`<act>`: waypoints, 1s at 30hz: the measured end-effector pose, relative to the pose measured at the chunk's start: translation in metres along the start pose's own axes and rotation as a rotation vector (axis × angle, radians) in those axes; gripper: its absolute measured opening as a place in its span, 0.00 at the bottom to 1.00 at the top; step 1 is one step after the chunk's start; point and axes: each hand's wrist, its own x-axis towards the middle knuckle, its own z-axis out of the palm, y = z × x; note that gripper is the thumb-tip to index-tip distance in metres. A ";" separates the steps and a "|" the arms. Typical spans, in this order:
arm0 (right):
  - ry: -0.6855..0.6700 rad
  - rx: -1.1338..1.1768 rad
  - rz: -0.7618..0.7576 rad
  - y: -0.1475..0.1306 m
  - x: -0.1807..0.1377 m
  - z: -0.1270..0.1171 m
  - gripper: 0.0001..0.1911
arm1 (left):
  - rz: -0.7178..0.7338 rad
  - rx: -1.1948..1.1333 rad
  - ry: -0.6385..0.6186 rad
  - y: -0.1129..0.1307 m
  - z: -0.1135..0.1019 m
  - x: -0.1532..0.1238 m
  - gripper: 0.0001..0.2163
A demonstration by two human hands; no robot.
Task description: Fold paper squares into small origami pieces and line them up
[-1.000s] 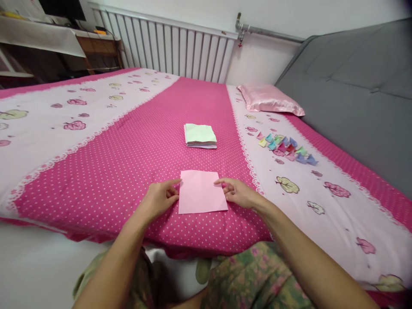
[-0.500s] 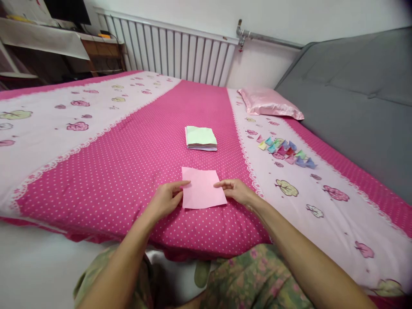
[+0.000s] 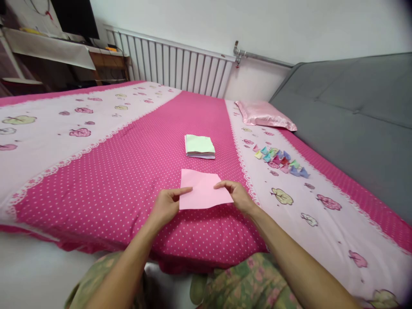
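Observation:
A square sheet of pink paper (image 3: 203,193) is held between my two hands, just above the bed's near edge. My left hand (image 3: 168,203) pinches its left side, thumb and other fingers partly beneath the sheet, index finger on top. On the opposite side my right hand (image 3: 237,194) grips the right edge in the same way. Beyond the sheet lies a stack of paper squares (image 3: 200,144) with a pale green one uppermost. To the right is a group of small folded paper pieces (image 3: 280,160) in several colours.
The bed has a pink and white patterned cover (image 3: 128,171). A pink pillow (image 3: 264,115) rests near the grey headboard (image 3: 350,94). Behind the bed stand a white radiator (image 3: 174,64) and, at far left, a desk (image 3: 106,60) with a monitor (image 3: 77,19).
Both hands have closed on the pink sheet's sides and raised it slightly from the bed. The view has tilted up a little, so the surroundings sit lower.

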 end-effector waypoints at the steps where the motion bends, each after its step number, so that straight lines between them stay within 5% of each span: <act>1: -0.008 -0.007 -0.031 -0.002 -0.001 0.002 0.16 | -0.007 -0.035 0.018 0.005 0.001 -0.003 0.24; 12: 0.019 0.076 -0.022 -0.019 -0.012 0.019 0.12 | 0.197 0.052 0.174 0.017 0.002 -0.017 0.16; 18: 0.056 0.162 0.079 -0.027 -0.014 0.022 0.09 | 0.289 0.092 0.132 0.016 0.002 -0.019 0.13; 30: -0.051 -0.034 -0.095 -0.032 -0.020 0.022 0.16 | 0.302 0.098 0.022 0.024 0.004 -0.024 0.12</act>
